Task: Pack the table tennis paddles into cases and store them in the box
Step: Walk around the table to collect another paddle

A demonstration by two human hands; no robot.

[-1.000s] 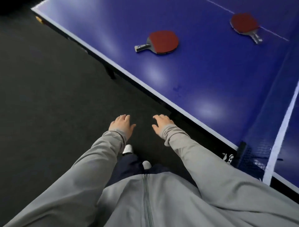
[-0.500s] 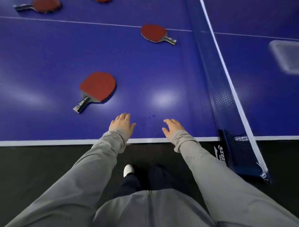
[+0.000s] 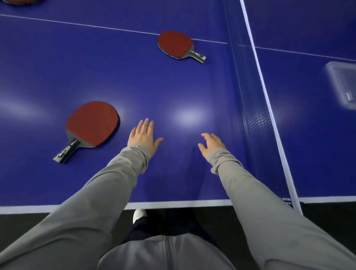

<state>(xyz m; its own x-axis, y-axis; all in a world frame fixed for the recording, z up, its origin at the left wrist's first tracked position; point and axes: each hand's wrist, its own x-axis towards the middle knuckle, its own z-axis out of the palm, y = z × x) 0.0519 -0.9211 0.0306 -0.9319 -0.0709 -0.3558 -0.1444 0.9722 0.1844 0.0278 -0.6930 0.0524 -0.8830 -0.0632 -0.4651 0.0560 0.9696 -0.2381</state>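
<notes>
A person in grey sleeves is standing at the near edge of the blue counter point(image 3: 173, 81), both arms reaching forward over it. The left hand point(image 3: 143, 137) is hovering palm down with its fingers straight and close together, thumb angled out to the side, holding nothing. The right hand point(image 3: 211, 145) is lying a little farther right, its fingers loosely bent and relaxed, also holding nothing; whether either hand is touching the surface cannot be told.

The nearest paddle point(image 3: 90, 126) is lying flat with its red rubber facing up, just left of the left hand and apart from it, its dark handle pointing toward the near-left. A second paddle point(image 3: 177, 45) is lying flat farther out, beyond both hands, red face up, its handle pointing right toward the net point(image 3: 248, 119), beside the thin white centre line. The edge of a third paddle point(image 3: 21, 1) is showing at the top left corner, mostly cut off by the frame.

The net is running away from the near edge on the right. Past it, on the other half of the counter, a clear plastic box point(image 3: 342, 84) is sitting at the right border, blurred. A white shoe point(image 3: 139, 214) is showing on the dark floor below the counter's edge
</notes>
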